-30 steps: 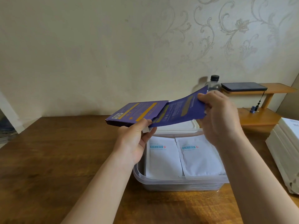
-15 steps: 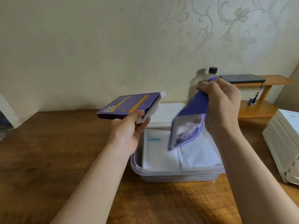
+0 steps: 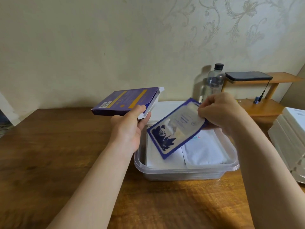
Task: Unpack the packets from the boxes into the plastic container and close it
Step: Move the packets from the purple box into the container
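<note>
Over the plastic container (image 3: 186, 171), head view, the right hand (image 3: 221, 113) has the purple-edged packet (image 3: 176, 129) pinched by its upper right corner, fingers curled tight on it. The packet hangs tilted. Its long axis runs from that corner down and to the left, and the low end sits just above the white packets (image 3: 204, 149) lying flat in the tub. Can't tell if it touches them.

So the drop spot is below and a bit left of the right hand, and that hand is clearly the nearer one. My guess for the next move: lower it, flatten it so it lines up with the white ones, let go.

The left hand (image 3: 130, 126) is just left of the container, gripping the open purple box (image 3: 125, 101) with the thumb on top and fingers underneath. The flap end points toward the tub and the box is held up off the bench (image 3: 49, 154). Can't see if anything's inside it. The white slab (image 3: 168, 109) behind the container might be the lid, not sure.
</note>
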